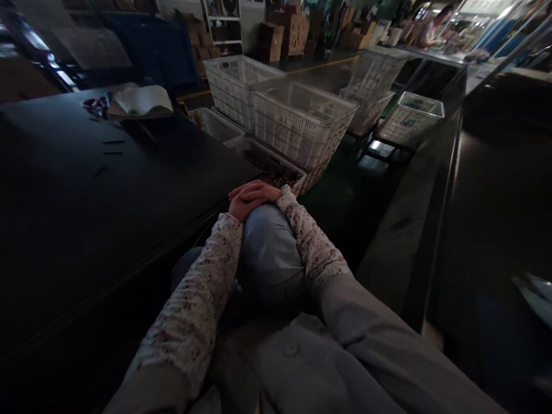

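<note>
My left hand and my right hand are folded together, the right lying over the left. Both rest on my bent knee in blue-grey trousers, and neither holds any object. Speckled white sleeves cover my forearms, with a grey garment over my upper arms. Nearest to my hands, just beyond the knee, is a low white crate holding a heap of small dark parts. The crate's near corner is partly hidden behind my hands.
A long black table runs along my left, with papers and small dark pieces on it. Stacked white plastic baskets stand ahead. A dark bench edge runs on my right. A co-worker sits far off.
</note>
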Demonstrator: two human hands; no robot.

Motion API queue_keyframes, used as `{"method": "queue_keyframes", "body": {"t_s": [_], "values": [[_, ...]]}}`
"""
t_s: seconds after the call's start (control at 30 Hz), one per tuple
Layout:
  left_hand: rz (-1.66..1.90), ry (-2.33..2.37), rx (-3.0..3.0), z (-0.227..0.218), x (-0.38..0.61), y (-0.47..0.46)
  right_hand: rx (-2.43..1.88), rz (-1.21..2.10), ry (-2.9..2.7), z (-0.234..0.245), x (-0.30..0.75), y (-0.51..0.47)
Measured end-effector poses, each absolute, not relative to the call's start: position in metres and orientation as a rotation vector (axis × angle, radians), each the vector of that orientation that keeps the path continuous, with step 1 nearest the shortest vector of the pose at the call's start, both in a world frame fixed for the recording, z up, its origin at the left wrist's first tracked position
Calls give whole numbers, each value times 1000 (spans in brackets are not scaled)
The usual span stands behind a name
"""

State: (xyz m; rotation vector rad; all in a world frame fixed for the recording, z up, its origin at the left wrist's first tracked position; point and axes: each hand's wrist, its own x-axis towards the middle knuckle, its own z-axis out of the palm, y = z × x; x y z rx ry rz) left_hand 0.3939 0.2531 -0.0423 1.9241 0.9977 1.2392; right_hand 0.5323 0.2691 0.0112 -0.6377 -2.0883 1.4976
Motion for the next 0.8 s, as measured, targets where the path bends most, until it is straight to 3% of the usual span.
{"method": "queue_keyframes", "body": {"t_s": [0.8], "values": [[1217, 1016, 1899, -44, 393, 254, -593, 1376, -2272, 2, 540, 283]]}}
